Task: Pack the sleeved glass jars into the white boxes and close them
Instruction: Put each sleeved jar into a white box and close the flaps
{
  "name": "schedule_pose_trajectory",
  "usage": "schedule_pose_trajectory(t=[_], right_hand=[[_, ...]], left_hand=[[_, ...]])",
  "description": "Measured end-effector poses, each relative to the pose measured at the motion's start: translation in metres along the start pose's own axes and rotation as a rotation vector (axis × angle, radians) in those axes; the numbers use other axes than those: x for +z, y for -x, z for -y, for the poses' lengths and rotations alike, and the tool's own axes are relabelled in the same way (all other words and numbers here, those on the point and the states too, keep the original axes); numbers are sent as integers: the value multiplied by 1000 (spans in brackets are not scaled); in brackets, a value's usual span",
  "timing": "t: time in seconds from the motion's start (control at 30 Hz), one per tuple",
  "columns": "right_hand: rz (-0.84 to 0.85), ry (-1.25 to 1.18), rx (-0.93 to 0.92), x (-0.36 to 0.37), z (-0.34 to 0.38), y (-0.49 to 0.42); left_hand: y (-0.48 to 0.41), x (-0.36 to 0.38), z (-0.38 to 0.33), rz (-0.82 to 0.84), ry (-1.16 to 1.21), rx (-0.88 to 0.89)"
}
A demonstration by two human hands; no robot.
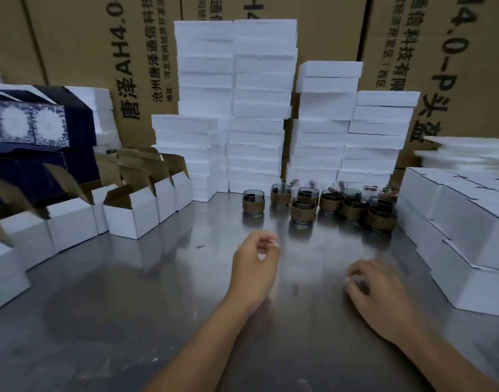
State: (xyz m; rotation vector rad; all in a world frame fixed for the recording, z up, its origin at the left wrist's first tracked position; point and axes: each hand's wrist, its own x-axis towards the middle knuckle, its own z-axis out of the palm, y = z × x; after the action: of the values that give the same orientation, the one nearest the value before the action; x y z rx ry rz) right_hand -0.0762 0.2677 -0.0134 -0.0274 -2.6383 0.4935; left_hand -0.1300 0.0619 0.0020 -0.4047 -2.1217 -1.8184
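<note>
Right now both of your hands are low over the steel table, and neither one holds anything. Your left hand hangs just above the middle of the table with its fingers loosely curled and the thumb near the fingertips. Your right hand, at about 4 o'clock from the left, lies knuckles up with its fingers tucked loosely under. It is slightly blurred, but nothing shows in it. The jars stand upright in a tight cluster at 1 o'clock, each with a brown sleeve round its middle. A single jar stands a little apart from them at 12 o'clock, straight ahead of your left hand. The open white boxes run in a row from 9 to 10 o'clock with their flaps up. The closed white boxes are stacked at 3 o'clock. White foam slabs are piled high at 12 o'clock behind the jars, in front of printed brown cartons. Dark blue boxes sit at 10 o'clock.
</note>
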Motion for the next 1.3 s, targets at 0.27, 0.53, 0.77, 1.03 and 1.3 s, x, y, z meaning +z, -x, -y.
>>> schedule_pose_trajectory(t=[0.27,0.53,0.77,1.03,1.3], right_hand=[[50,-33,9,1,6,-6],[35,-45,31,4,5,-9],[6,-15,12,5,4,-10],[19,-8,22,3,7,-8],[-16,-189,41,4,4,-3]], left_hand=[[-75,-133,41,-479,-455,-134],[-99,-212,67,-517,-839,-246],[-92,-212,68,-443,-873,-160],[-74,-127,15,-243,-491,126],[-33,4,-20,44,-250,203]])
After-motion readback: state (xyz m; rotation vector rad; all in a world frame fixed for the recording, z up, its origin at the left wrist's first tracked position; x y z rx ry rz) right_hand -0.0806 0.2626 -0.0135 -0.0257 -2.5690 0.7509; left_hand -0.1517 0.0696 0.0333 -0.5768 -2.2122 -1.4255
